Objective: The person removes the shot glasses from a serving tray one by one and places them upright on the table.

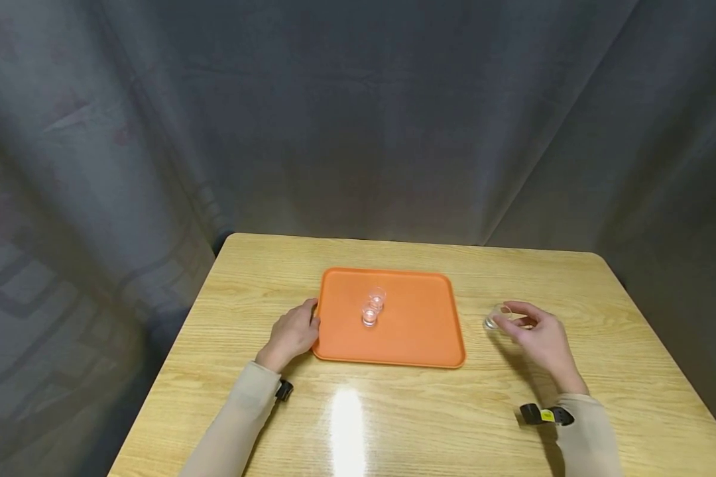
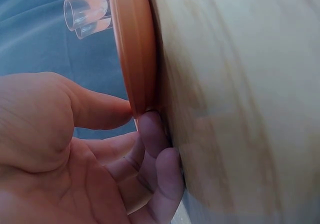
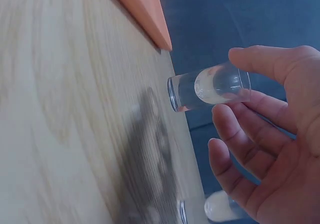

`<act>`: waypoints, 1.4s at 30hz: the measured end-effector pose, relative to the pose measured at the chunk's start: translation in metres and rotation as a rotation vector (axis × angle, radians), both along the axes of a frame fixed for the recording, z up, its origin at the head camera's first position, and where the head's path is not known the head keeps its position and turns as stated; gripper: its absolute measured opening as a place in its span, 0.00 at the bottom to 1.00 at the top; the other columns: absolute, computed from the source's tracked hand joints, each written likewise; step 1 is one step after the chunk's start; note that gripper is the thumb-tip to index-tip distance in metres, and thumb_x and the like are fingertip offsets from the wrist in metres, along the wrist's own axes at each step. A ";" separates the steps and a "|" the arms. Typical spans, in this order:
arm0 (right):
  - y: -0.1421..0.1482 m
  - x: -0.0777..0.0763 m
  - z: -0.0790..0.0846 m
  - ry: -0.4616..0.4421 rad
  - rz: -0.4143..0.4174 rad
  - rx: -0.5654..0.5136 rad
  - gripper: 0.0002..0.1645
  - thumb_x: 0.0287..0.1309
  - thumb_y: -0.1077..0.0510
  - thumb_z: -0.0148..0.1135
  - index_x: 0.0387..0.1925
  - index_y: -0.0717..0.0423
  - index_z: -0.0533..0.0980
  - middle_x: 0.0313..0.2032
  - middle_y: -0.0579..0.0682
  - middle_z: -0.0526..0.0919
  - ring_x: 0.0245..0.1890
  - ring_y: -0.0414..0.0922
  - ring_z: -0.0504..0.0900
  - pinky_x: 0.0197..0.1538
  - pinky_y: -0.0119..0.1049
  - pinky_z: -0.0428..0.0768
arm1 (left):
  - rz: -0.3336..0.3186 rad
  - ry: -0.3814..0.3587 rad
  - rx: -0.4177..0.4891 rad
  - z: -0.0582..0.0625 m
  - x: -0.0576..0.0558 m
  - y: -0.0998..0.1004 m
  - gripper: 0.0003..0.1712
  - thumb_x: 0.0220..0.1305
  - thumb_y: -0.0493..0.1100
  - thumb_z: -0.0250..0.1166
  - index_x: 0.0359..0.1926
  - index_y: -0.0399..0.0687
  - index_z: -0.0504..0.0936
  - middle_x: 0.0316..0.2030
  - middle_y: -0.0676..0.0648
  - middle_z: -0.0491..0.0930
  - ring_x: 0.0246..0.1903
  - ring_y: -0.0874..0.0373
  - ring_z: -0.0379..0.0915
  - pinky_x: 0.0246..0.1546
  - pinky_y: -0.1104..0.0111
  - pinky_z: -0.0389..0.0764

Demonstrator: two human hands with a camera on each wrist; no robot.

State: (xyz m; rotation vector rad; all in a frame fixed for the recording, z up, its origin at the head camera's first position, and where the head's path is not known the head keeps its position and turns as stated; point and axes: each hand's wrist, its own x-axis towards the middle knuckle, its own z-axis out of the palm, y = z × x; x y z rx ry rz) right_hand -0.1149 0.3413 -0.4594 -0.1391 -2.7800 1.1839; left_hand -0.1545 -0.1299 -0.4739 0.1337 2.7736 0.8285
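Observation:
An orange tray lies on the wooden table, and my left hand grips its left edge. The left wrist view shows the thumb at the rim and a finger curled against the tray's underside. Two small clear shot glasses stand close together on the tray, left of its middle. To the right of the tray, my right hand pinches another shot glass near its rim, thumb on one side and fingers on the other. Its thick base is close over the table.
A further clear glass stands beyond the right hand's lower fingers in the right wrist view. The wooden table extends around the tray, and a grey curtain hangs behind it.

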 end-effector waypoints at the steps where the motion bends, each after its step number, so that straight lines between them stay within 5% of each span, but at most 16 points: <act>1: 0.002 0.001 0.000 -0.007 -0.010 0.000 0.32 0.67 0.39 0.73 0.63 0.54 0.83 0.45 0.31 0.85 0.37 0.27 0.80 0.35 0.29 0.81 | 0.001 0.001 0.003 0.000 0.000 0.000 0.30 0.84 0.43 0.53 0.79 0.39 0.66 0.59 0.36 0.84 0.26 0.51 0.74 0.35 0.57 0.75; 5: 0.007 0.004 0.000 -0.012 -0.036 0.007 0.33 0.67 0.39 0.73 0.64 0.55 0.83 0.50 0.42 0.88 0.37 0.26 0.79 0.34 0.28 0.80 | -0.002 0.024 -0.009 -0.001 0.000 0.000 0.29 0.83 0.44 0.53 0.78 0.39 0.68 0.61 0.36 0.84 0.42 0.44 0.84 0.44 0.49 0.82; 9: 0.008 0.005 0.000 -0.013 -0.041 0.015 0.33 0.67 0.40 0.73 0.63 0.57 0.83 0.57 0.59 0.87 0.37 0.24 0.78 0.34 0.27 0.79 | 0.002 0.032 -0.008 -0.002 0.000 0.000 0.29 0.83 0.44 0.54 0.78 0.39 0.68 0.65 0.35 0.81 0.57 0.39 0.83 0.55 0.43 0.81; 20: 0.011 0.005 -0.007 -0.036 -0.038 0.037 0.34 0.67 0.40 0.73 0.64 0.58 0.82 0.57 0.62 0.87 0.36 0.22 0.76 0.35 0.26 0.77 | -0.001 0.022 -0.011 -0.003 -0.001 0.000 0.29 0.83 0.45 0.54 0.79 0.40 0.68 0.64 0.36 0.82 0.45 0.47 0.83 0.48 0.49 0.81; 26: 0.012 0.005 -0.008 -0.033 -0.034 0.051 0.35 0.67 0.40 0.73 0.64 0.58 0.82 0.57 0.62 0.87 0.36 0.22 0.75 0.35 0.26 0.77 | 0.001 0.026 -0.005 -0.002 0.000 0.000 0.29 0.84 0.45 0.53 0.79 0.40 0.68 0.66 0.35 0.81 0.56 0.40 0.83 0.54 0.44 0.81; 42: 0.013 0.004 -0.009 -0.028 -0.016 0.060 0.35 0.68 0.39 0.72 0.65 0.57 0.81 0.57 0.62 0.87 0.36 0.22 0.76 0.35 0.27 0.78 | 0.006 0.030 -0.005 -0.002 0.001 0.001 0.29 0.83 0.45 0.53 0.78 0.39 0.68 0.66 0.34 0.80 0.58 0.38 0.82 0.56 0.43 0.81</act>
